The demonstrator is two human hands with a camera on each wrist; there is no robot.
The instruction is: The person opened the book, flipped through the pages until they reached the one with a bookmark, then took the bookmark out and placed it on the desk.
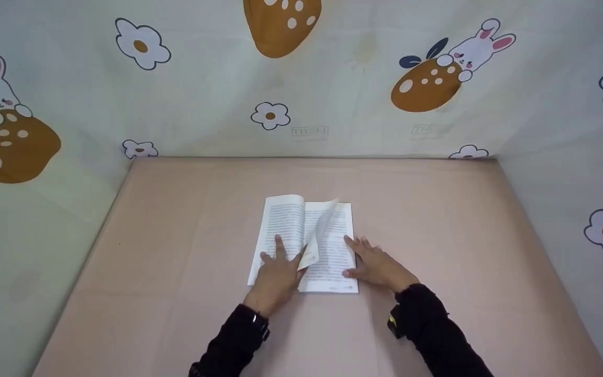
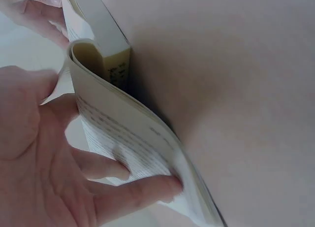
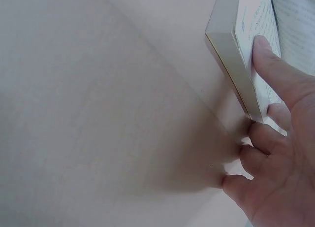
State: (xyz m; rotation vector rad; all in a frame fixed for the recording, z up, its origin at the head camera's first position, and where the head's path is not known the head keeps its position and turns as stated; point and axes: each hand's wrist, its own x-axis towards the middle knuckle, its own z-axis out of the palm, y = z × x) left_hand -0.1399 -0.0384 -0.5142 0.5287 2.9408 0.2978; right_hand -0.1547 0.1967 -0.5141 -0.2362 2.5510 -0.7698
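Observation:
An open book (image 1: 283, 222) with printed text lies on the table, and one loose leaf (image 1: 325, 222) stands up between its two sides. Over the left-hand pages, my left hand (image 1: 279, 273) spreads some fingers across the print. Its thumb and index finger pinch the raised leaf near the lower part, as the left wrist view shows. At the book's right edge is my right hand (image 1: 380, 264). In the right wrist view its thumb (image 3: 268, 57) presses on the right page, while other fingers bend beside the thick block of pages (image 3: 241, 69).
A pale pinkish tabletop (image 1: 186, 220) surrounds the book. Behind it and along both sides rise cloth-like walls (image 1: 202, 78) printed with rabbits, flowers and brown spotted shapes. Dark sleeves (image 1: 432, 324) cover both forearms.

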